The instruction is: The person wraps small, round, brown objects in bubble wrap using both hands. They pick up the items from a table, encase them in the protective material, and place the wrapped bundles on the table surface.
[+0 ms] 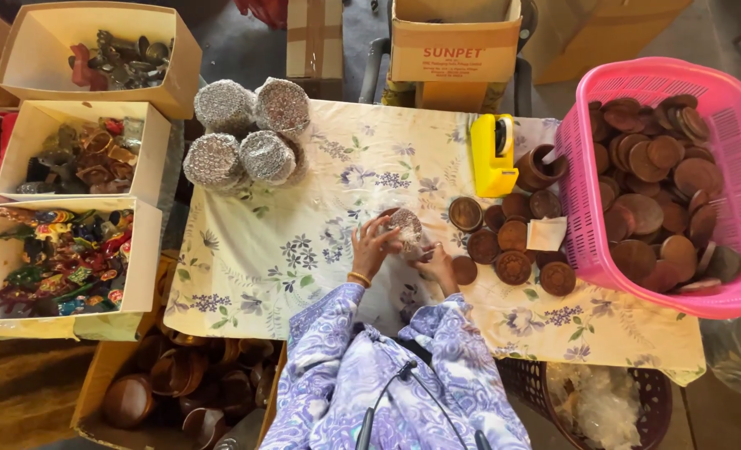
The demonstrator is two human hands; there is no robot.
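Wrapped disc: a small round piece (405, 223), partly covered in white netted foam, is held above the floral tablecloth (304, 250), near its middle and just in front of the person.
Left hand: the left hand (374, 247) is curled around the left side of the piece, the fingers closed on it.
Right hand: the right hand (437, 262) is pressed against the lower right edge of the same piece; it appears to pinch the wrap, though the fingertips cannot be made out clearly.
Loose discs: a cluster of brown round discs (512, 242) is laid out just right of the hands, unwrapped, with a small square of white sheet (546, 234) lying among them.
Tape dispenser: a yellow dispenser (493, 154) is set upright behind the discs, beside a small brown cup (541, 167).
Pink basket: a pink basket (720, 167) at the right edge is filled with many more bare brown discs.
Finished bundles: four silvery wrapped rolls (250, 133) are stacked at the far left corner of the cloth.
Side boxes: three open cardboard boxes (150, 158) of small colourful figures are ranged on the left.
Progress: judged from the layout, a small part is done; four bundles are finished, one piece is in hand, and the cluster and the full basket are left.
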